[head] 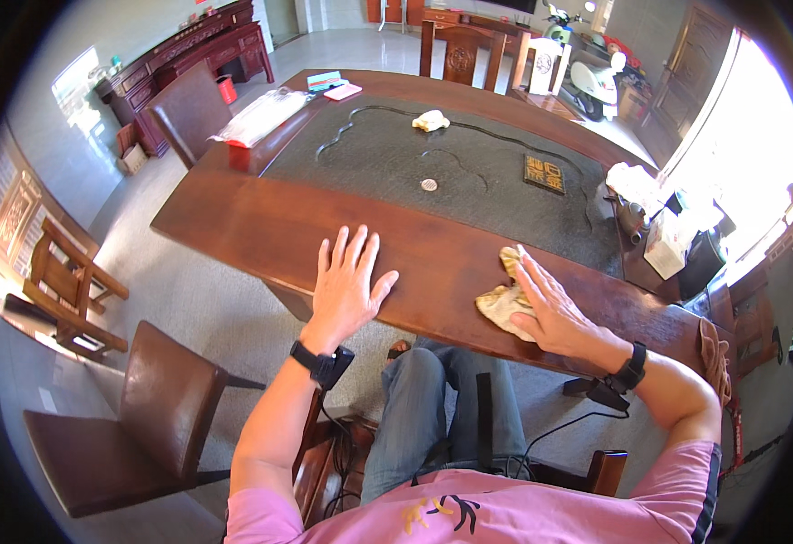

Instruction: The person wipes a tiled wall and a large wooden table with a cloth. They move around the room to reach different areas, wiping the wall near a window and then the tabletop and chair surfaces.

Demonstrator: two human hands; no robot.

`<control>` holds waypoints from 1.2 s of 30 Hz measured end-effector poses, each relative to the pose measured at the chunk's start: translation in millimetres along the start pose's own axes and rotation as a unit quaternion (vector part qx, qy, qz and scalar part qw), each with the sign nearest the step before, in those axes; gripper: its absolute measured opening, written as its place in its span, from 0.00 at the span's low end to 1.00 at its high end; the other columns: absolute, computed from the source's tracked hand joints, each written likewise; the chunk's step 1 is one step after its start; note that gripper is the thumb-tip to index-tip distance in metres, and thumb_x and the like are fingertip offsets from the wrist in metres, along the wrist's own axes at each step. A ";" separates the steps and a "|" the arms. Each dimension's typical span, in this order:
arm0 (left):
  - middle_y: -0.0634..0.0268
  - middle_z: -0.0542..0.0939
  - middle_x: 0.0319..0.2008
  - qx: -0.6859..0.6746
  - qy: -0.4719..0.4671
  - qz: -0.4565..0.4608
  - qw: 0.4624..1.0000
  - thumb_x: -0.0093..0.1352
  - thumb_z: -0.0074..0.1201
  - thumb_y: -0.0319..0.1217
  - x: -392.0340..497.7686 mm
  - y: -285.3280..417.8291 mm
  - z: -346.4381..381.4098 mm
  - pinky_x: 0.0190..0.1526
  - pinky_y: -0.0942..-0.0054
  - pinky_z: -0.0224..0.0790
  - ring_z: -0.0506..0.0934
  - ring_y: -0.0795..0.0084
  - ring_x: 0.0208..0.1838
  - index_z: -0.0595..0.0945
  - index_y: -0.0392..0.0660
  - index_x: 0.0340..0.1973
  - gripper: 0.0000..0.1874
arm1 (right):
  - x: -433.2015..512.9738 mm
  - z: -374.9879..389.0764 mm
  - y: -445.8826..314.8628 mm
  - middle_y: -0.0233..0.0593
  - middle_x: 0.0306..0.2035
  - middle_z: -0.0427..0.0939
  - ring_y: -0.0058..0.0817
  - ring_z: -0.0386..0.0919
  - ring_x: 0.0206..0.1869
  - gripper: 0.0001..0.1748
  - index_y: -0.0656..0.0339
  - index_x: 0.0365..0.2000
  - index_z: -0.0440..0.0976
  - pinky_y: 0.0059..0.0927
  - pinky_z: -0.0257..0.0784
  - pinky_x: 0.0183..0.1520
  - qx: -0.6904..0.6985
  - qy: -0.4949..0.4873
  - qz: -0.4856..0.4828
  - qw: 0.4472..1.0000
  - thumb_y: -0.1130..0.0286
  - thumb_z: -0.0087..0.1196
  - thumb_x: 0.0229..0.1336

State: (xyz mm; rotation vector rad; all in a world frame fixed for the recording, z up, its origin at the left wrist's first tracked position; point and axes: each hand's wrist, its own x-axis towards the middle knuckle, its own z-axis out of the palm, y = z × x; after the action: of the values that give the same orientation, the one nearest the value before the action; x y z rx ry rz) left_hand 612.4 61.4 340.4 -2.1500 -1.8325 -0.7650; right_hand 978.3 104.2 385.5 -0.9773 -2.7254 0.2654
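Note:
My left hand (345,289) rests palm down near the front edge of a dark reddish-brown wooden table (233,207), its fingers spread and nothing in it. To the right, my right hand (559,313) lies over a crumpled, yellowish-white patterned cloth (505,309). Its fingers are held together along the cloth and the thumb presses on the near part. The cloth sits on the wooden border, partly hidden under the palm. Beyond both hands, a dark textured stone tea tray (383,163) is set into the tabletop.
On the tray are a pale lump-like ornament (430,121), a round drain cover (429,184) and a plaque with gold characters (544,174). A teapot (633,216) and a tissue box (667,243) crowd the right end. A plastic-wrapped package (263,115) lies far left. Brown chairs (172,401) stand around.

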 end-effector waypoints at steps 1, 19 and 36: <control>0.52 0.67 0.71 0.010 -0.033 0.006 0.999 0.75 0.49 0.49 -1.3 1.1 -0.6 0.76 0.42 0.41 0.58 0.47 0.76 0.71 0.41 0.68 0.32 | 11.1 1.0 3.4 0.69 0.73 0.51 0.58 0.50 0.77 0.43 0.77 0.68 0.53 0.49 0.48 0.77 0.016 0.003 -0.015 1.000 0.55 0.55 0.66; 0.50 0.63 0.74 -0.023 -0.139 -0.031 0.990 0.70 0.52 0.42 6.4 12.2 -27.8 0.75 0.34 0.34 0.58 0.43 0.76 0.71 0.42 0.68 0.32 | 239.9 16.7 83.2 0.39 0.64 0.74 0.43 0.65 0.69 0.31 0.53 0.64 0.70 0.51 0.61 0.68 -0.010 -0.078 -0.112 0.991 0.47 0.50 0.68; 0.59 0.70 0.70 0.040 -0.006 0.027 0.999 0.75 0.48 0.41 -6.6 -4.3 4.9 0.76 0.43 0.40 0.63 0.54 0.74 0.77 0.48 0.64 0.24 | -76.1 -43.1 108.4 0.41 0.71 0.66 0.46 0.62 0.72 0.33 0.56 0.68 0.66 0.51 0.60 0.71 -0.083 -0.019 0.268 0.960 0.49 0.48 0.69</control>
State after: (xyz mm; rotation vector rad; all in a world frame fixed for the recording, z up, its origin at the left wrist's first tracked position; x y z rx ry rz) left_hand 608.8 59.0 332.2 -2.1494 -1.7714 -0.6574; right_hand 1112.5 141.7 388.0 -1.7682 -2.4882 0.1449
